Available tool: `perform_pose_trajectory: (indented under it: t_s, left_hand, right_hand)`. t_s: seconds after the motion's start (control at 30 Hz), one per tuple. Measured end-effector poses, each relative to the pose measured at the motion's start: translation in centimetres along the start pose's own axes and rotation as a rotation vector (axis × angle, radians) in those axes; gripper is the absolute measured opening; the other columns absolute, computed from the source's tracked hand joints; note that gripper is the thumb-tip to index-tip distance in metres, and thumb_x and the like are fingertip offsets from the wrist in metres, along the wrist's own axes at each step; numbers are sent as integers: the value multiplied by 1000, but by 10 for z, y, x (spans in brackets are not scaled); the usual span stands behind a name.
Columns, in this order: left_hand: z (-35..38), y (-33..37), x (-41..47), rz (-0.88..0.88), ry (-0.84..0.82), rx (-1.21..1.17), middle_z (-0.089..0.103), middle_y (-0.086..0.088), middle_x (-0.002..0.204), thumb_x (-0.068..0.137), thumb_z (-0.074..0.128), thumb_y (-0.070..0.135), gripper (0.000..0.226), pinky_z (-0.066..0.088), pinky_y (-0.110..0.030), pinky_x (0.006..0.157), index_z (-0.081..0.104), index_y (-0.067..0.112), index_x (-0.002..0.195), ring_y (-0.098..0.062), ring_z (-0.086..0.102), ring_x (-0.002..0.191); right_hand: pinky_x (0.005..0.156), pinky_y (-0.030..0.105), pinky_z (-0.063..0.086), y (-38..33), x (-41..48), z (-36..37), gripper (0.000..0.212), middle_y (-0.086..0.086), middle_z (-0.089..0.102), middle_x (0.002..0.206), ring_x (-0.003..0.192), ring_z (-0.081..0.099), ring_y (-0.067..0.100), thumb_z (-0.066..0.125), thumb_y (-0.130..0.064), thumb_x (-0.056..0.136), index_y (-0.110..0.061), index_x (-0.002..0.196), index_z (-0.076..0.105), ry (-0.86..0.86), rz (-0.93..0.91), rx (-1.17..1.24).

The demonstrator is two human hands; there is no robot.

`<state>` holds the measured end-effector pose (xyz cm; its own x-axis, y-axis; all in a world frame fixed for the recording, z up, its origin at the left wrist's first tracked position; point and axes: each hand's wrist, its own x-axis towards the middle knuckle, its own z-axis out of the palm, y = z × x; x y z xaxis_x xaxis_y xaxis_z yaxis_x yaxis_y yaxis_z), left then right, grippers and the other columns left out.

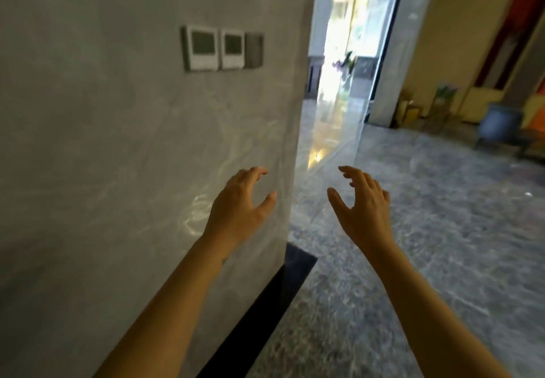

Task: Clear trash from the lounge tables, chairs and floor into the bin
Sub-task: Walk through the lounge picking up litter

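While the person is standing close beside a grey marbled wall (118, 141), both bare arms are stretching forward. The left hand (239, 203) is hovering in front of the wall's corner edge, its fingers (253, 172) loosely curved and spread, gripping nothing; whether it is touching the wall I cannot tell. The right hand (364, 209) is hovering just to the right, above the grey patterned floor (427, 259), palm turned towards the left one, its fingers likewise released and carrying nothing. The two hands are hanging apart.

Two pale control panels (203, 48) and a dark plate (254, 50) are sitting side by side high on the wall. A dark base strip (283, 283) is running along the wall's foot. A bright doorway (348, 53) is glaring ahead.

Of the trash, only a small pale speck (528, 194) is showing on the floor far right, too blurred to name. A blue-grey chair (500, 124) is standing beyond it. A yellowish box (409, 111) is leaning by the pillar; whether it is the bin I cannot tell.
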<state>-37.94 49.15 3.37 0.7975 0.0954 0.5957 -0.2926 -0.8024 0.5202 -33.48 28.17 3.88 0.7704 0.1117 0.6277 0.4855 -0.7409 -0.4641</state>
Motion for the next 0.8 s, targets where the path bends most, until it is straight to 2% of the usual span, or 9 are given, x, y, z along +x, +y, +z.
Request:
perform_pose_trajectory:
  t_s: [0.13, 0.3, 0.43, 0.63, 0.7, 0.8]
  left_hand:
    - [18, 68, 31, 84, -34, -26, 53, 0, 120, 87, 56, 37, 41, 46, -32, 85, 49, 23, 125, -15, 52, 104]
    - [65, 148, 51, 207, -81, -89, 54, 2, 121, 87, 57, 39, 41, 43, -25, 80, 49, 25, 124, -6, 48, 99]
    - [118, 218, 61, 282, -137, -166, 55, 1, 120, 87, 58, 38, 40, 44, -25, 80, 50, 25, 124, -11, 53, 102]
    - [204, 353, 59, 473, -246, -367, 59, -9, 111, 84, 65, 23, 36, 38, -21, 76, 56, 12, 118, -12, 51, 90]
    - [232, 396, 51, 535, -295, -436, 59, -9, 109, 84, 66, 22, 35, 36, -19, 74, 57, 11, 116, -12, 52, 90]
    - [274, 451, 33, 607, -366, -506, 60, -4, 109, 84, 65, 25, 35, 40, -24, 75, 57, 15, 116, -12, 54, 91]
  right_hand:
    - [96, 39, 29, 38, 17, -77, 47, 5, 54, 129, 114, 51, 25, 57, -37, 88, -20, 130, 48, 53, -9, -84]
    - [94, 35, 28, 96, 17, -164, 48, 5, 53, 129, 118, 47, 25, 55, -41, 88, -21, 131, 46, 114, 59, -190]
    - [94, 34, 28, 146, 1, -230, 48, 5, 53, 129, 118, 47, 25, 54, -42, 88, -22, 131, 47, 171, 122, -284]
    - [93, 33, 28, 218, -49, -337, 47, 3, 54, 129, 119, 47, 24, 55, -41, 88, -21, 129, 48, 273, 270, -446]
    - [94, 33, 29, 241, -76, -374, 46, 3, 55, 128, 118, 48, 23, 55, -41, 88, -21, 129, 49, 310, 328, -507]
    - [95, 33, 29, 272, -122, -425, 46, 3, 56, 128, 118, 49, 23, 57, -38, 87, -19, 128, 50, 372, 430, -572]
